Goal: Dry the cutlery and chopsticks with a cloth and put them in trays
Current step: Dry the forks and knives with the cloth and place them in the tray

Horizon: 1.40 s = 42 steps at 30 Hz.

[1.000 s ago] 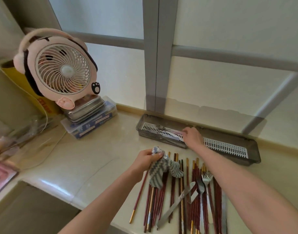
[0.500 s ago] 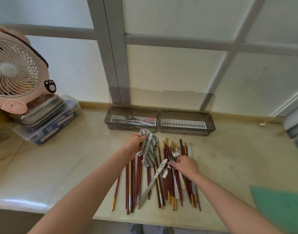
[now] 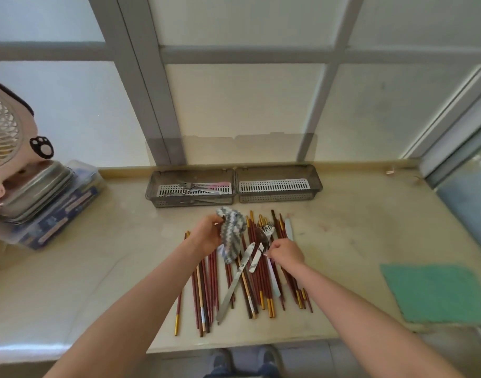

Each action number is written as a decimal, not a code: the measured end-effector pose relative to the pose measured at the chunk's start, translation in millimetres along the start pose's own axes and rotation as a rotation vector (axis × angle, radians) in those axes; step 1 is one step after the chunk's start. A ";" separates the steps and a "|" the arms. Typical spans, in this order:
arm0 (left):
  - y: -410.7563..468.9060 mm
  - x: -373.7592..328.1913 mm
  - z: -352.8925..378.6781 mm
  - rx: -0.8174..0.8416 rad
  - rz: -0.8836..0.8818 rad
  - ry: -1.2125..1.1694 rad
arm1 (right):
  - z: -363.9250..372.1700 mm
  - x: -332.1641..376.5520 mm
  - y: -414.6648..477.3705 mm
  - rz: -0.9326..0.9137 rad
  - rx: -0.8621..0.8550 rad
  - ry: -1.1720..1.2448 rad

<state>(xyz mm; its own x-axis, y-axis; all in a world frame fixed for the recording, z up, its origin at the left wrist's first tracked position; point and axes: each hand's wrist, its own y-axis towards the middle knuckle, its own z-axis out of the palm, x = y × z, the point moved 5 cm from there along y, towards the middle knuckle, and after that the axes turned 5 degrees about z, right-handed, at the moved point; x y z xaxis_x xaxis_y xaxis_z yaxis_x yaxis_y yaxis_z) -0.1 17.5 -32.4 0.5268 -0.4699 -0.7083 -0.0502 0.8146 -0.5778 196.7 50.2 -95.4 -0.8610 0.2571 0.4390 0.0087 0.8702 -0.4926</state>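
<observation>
A spread of red-brown chopsticks [image 3: 203,290] with gold tips lies on the counter, mixed with a butter knife [image 3: 233,282], a fork [image 3: 268,230] and a spoon [image 3: 261,237]. My left hand [image 3: 206,236] grips a grey-and-white striped cloth [image 3: 231,233] above the pile. My right hand [image 3: 285,253] pinches the handle of a piece of cutlery in the pile. Two grey slotted trays stand against the window: the left tray [image 3: 190,201] holds forks and other cutlery, and only the white insert shows in the right tray [image 3: 278,197].
A pink fan [image 3: 4,137] sits on a stack of metal trays and a plastic box [image 3: 45,211] at the left. A green mat [image 3: 435,293] lies at the right front. The counter's front edge runs just below the chopsticks.
My right hand left the left tray and came down to the cutlery pile, where it now pinches a handle. The view swung right and down. My left hand keeps holding the cloth.
</observation>
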 end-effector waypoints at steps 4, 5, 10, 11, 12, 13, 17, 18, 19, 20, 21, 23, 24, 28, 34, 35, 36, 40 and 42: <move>-1.0 0.7 -5.3 -0.014 -0.005 -0.066 | -3.1 0.0 4.6 0.002 -0.021 0.055; -1.2 0.1 -7.2 -0.018 -0.006 -0.081 | -5.0 0.6 5.0 -0.003 -0.038 0.064; -8.5 -3.9 -12.4 0.002 0.010 -0.137 | -15.8 13.8 3.3 -0.057 -0.119 0.136; -8.0 -4.3 -15.1 -0.003 0.019 -0.152 | -18.4 18.5 2.6 -0.079 -0.136 0.150; -8.3 -4.7 -16.8 -0.006 0.027 -0.167 | -20.8 22.7 2.6 -0.102 -0.160 0.166; -8.9 -5.4 -17.9 -0.008 0.037 -0.173 | -24.2 27.5 1.4 -0.118 -0.185 0.181; -13.6 -8.7 -17.9 0.000 0.080 -0.164 | -32.6 54.0 -5.3 -0.197 -0.147 0.347; -14.4 -9.8 -17.7 0.000 0.093 -0.164 | -33.6 63.2 -9.9 -0.229 -0.072 0.478; -14.7 -11.0 -17.9 0.006 0.109 -0.162 | -36.0 72.9 -16.2 -0.257 0.009 0.602; -14.9 -12.1 -18.0 0.017 0.126 -0.164 | -38.4 82.8 -22.8 -0.293 0.077 0.702; -15.4 -13.1 -17.9 0.030 0.144 -0.162 | -40.1 92.5 -30.2 -0.333 0.119 0.750; -17.0 -15.3 -16.2 0.068 0.183 -0.151 | -39.1 109.8 -42.7 -0.403 0.157 0.768; -17.5 -15.9 -14.8 0.088 0.203 -0.146 | -36.4 116.3 -47.5 -0.428 0.160 0.761; -20.9 -20.0 -8.4 0.130 0.271 -0.114 | -26.7 129.1 -58.1 -0.469 0.113 0.744; -22.4 -22.8 -13.4 -0.070 0.307 0.028 | -12.4 132.3 -63.5 -0.471 0.159 0.688; -21.9 -25.9 -15.4 -0.137 0.318 0.093 | -10.0 130.9 -64.4 -0.462 0.154 0.685; -21.6 -30.2 -16.0 -0.186 0.336 0.148 | -8.7 129.3 -65.2 -0.453 0.151 0.690; -22.0 -47.7 -24.4 -0.317 0.400 0.182 | -4.7 133.6 -69.2 -0.450 0.200 0.687; -23.2 -55.3 -30.8 -0.376 0.431 0.177 | -5.0 138.3 -70.6 -0.449 0.206 0.652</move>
<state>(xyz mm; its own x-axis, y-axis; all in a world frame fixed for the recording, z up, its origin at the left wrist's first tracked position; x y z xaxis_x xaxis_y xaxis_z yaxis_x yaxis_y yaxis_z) -54.3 14.1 7.7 0.2447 -0.1991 -0.9489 -0.5417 0.7836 -0.3041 79.6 26.5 3.8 -0.2908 0.1501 0.9449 -0.4149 0.8702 -0.2659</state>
